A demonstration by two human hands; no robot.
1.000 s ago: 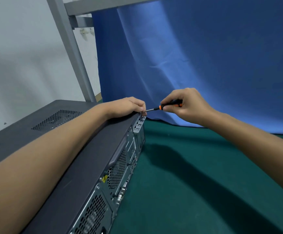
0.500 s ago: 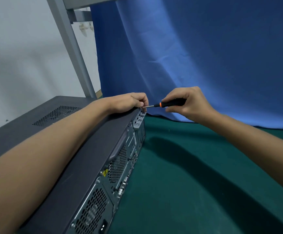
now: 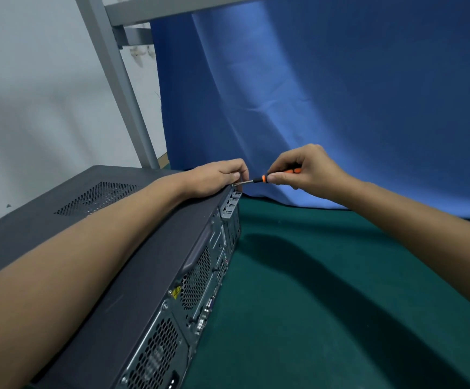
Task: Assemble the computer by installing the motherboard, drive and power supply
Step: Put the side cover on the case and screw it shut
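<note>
While at matte case [image 3: 45, 220]: slim screwdriver [image 3: 258, 179], R hand [image 3: 311, 171]

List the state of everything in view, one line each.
computer case: lid on, lying flat on green mat.
screwdriver: roughly level, tip at case's top rear corner.
right hand: grips screwdriver handle.
left hand: on case corner, fingers curled beside the tip.
blue cloth: hanging, creased.
</note>
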